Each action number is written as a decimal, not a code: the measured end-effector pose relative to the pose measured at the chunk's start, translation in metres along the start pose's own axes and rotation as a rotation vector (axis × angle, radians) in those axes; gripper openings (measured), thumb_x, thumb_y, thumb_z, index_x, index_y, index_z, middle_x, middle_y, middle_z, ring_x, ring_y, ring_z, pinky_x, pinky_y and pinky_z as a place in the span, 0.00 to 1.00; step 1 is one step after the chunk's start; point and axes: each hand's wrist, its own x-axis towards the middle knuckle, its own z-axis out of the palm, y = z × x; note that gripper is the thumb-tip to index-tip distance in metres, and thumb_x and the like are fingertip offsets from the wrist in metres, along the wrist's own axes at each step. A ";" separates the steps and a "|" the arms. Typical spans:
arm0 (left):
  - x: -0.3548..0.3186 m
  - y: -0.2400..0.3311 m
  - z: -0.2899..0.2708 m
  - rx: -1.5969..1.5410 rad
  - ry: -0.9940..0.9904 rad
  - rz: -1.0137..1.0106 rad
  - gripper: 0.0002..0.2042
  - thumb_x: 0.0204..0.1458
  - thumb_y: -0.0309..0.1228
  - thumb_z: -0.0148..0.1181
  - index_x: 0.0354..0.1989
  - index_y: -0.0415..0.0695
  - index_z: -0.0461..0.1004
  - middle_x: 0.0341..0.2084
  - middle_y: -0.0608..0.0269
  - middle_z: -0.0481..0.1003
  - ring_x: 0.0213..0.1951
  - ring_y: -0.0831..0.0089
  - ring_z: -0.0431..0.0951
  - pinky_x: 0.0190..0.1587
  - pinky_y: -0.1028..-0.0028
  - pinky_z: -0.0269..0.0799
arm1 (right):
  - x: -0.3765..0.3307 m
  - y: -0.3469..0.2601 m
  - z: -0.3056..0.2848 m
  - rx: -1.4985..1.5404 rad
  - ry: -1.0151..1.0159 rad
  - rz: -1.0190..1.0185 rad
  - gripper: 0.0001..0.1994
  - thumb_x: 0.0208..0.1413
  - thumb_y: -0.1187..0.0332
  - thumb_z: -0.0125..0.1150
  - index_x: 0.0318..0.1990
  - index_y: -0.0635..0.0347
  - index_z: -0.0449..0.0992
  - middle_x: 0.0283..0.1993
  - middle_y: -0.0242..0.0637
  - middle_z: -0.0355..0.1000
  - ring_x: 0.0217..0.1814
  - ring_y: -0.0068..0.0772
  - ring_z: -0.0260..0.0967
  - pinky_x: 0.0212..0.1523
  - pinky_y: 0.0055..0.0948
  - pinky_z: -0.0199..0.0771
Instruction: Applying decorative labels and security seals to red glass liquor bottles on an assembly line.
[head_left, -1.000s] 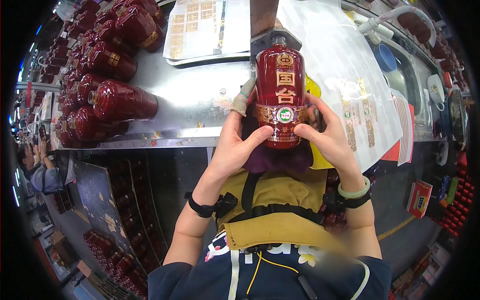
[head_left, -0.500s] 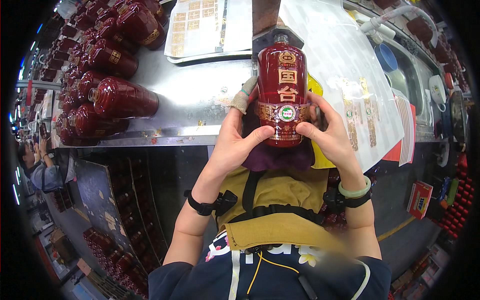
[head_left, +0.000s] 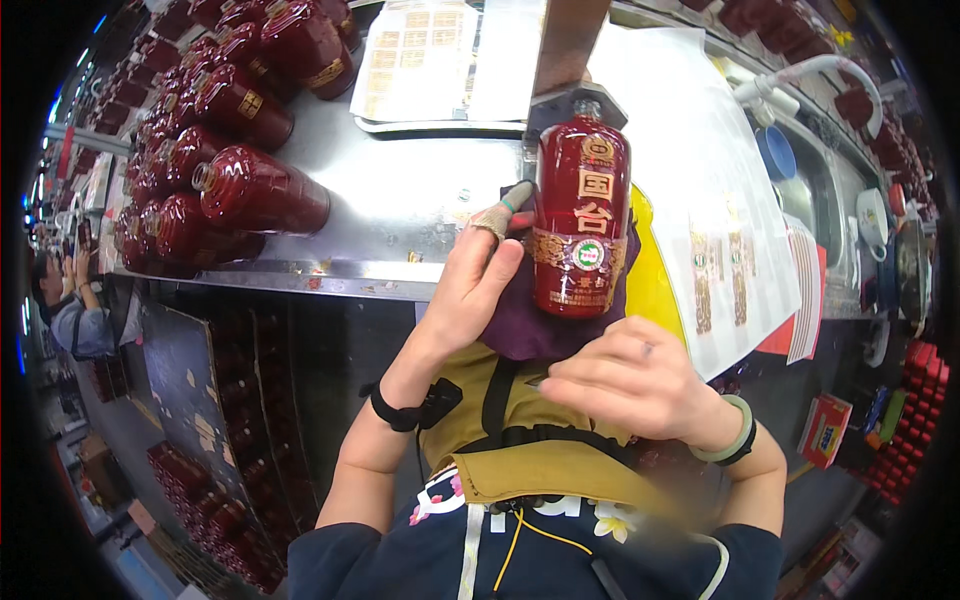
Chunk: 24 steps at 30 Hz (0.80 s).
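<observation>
A dark red glossy bottle (head_left: pixel 583 215) with gold lettering and a round green-and-white label lies on a purple cloth (head_left: pixel 520 325), its neck up against a dark metal bracket (head_left: pixel 570 55). Along its left side is my left hand (head_left: pixel 475 265), fingers stretched forward and thumb apart, gripping nothing. A knitted finger sleeve (head_left: pixel 495 217) covers part of one finger; whether its fingertips touch the bottle is unclear. Below the bottle's base, apart from it, my right hand (head_left: pixel 640 385) hovers in front of the apron (head_left: pixel 480 400), fingers extended to the left, nothing visible in it.
Several red bottles (head_left: pixel 262 190) crowd the left of the metal table (head_left: pixel 390 200). Gold sticker sheets (head_left: pixel 415 60) lie on a tray at the back. To the right are a white sheet with gold strips (head_left: pixel 735 280) and a sink (head_left: pixel 825 190). A person (head_left: pixel 85 300) works far left.
Both hands have come off the bottle's front. My right hand has moved down toward my apron, and my left has shifted to the bottle's side. The bottle stays at the bracket.
</observation>
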 end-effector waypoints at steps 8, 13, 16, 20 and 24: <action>0.003 0.006 -0.011 -0.040 0.044 -0.196 0.16 0.65 0.24 0.60 0.60 0.36 0.70 0.44 0.67 0.73 0.49 0.80 0.74 0.55 0.74 0.71 | -0.009 0.023 -0.006 0.056 0.252 0.719 0.23 0.58 0.68 0.67 0.60 0.67 0.74 0.49 0.43 0.68 0.54 0.40 0.69 0.56 0.37 0.68; 0.001 0.013 -0.013 -0.460 0.120 -0.239 0.20 0.64 0.23 0.62 0.65 0.39 0.71 0.42 0.68 0.76 0.43 0.82 0.74 0.47 0.79 0.71 | 0.003 0.035 0.023 0.283 0.415 0.968 0.38 0.57 0.60 0.74 0.71 0.68 0.64 0.54 0.42 0.66 0.59 0.38 0.65 0.64 0.37 0.64; 0.003 0.027 -0.021 -0.573 0.076 -0.334 0.21 0.64 0.22 0.62 0.65 0.37 0.70 0.41 0.66 0.77 0.43 0.81 0.77 0.47 0.78 0.74 | 0.009 0.040 0.033 0.326 0.440 1.020 0.40 0.59 0.60 0.73 0.72 0.69 0.61 0.59 0.44 0.65 0.63 0.39 0.64 0.67 0.38 0.62; 0.005 0.024 -0.024 -0.467 0.049 -0.409 0.22 0.63 0.23 0.64 0.65 0.37 0.70 0.40 0.68 0.79 0.43 0.81 0.79 0.48 0.78 0.75 | 0.011 0.041 0.036 0.372 0.440 1.046 0.39 0.60 0.63 0.73 0.72 0.71 0.60 0.63 0.46 0.64 0.65 0.38 0.65 0.66 0.38 0.66; 0.008 0.022 -0.020 -0.395 0.039 -0.393 0.22 0.62 0.22 0.64 0.65 0.35 0.70 0.39 0.66 0.80 0.44 0.80 0.80 0.48 0.78 0.75 | 0.010 0.041 0.039 0.447 0.490 1.047 0.38 0.61 0.65 0.72 0.72 0.73 0.60 0.65 0.47 0.63 0.67 0.37 0.65 0.66 0.36 0.69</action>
